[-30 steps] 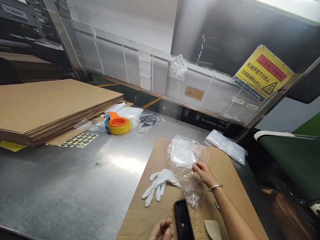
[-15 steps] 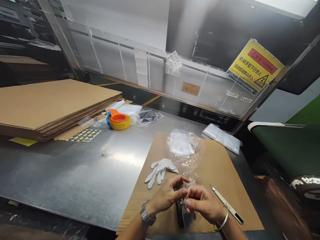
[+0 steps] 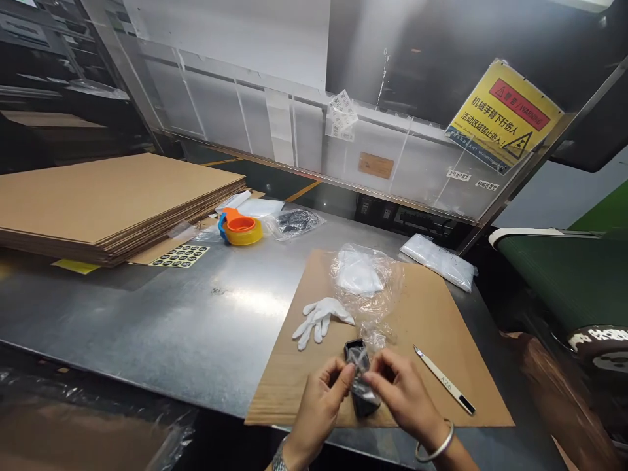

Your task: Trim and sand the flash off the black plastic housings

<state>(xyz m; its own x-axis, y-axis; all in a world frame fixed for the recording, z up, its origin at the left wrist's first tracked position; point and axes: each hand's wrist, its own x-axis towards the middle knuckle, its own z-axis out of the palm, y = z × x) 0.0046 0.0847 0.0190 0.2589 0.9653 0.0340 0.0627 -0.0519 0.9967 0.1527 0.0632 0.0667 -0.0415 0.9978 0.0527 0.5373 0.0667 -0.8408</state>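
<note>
My left hand (image 3: 321, 399) and my right hand (image 3: 402, 396) face each other at the near side of a cardboard sheet (image 3: 289, 386). Both pinch a small clear plastic bag (image 3: 362, 378) between thumb and fingers. Under the bag lies a black oblong case (image 3: 366, 407), partly covered by it; what the bag contains is hard to make out. A white glove (image 3: 321, 319) rests flat beyond my left hand. To the right of my right hand lies a craft knife (image 3: 444, 381) marked A26. Crumpled clear plastic (image 3: 375, 333) sits just past the case.
Farther back on the sheet is a clear bag with white contents (image 3: 360, 271). A tape dispenser (image 3: 240, 227), a sticker sheet (image 3: 181, 256) and a cardboard stack (image 3: 108, 203) are on the left of the metal table (image 3: 196, 340). A white packet (image 3: 439, 261) lies right, near a green conveyor (image 3: 554, 281).
My hands have moved nearer to me and slightly apart, still pinching the plastic bag. More of the black case now shows between them. The view has tilted slightly downward.
</note>
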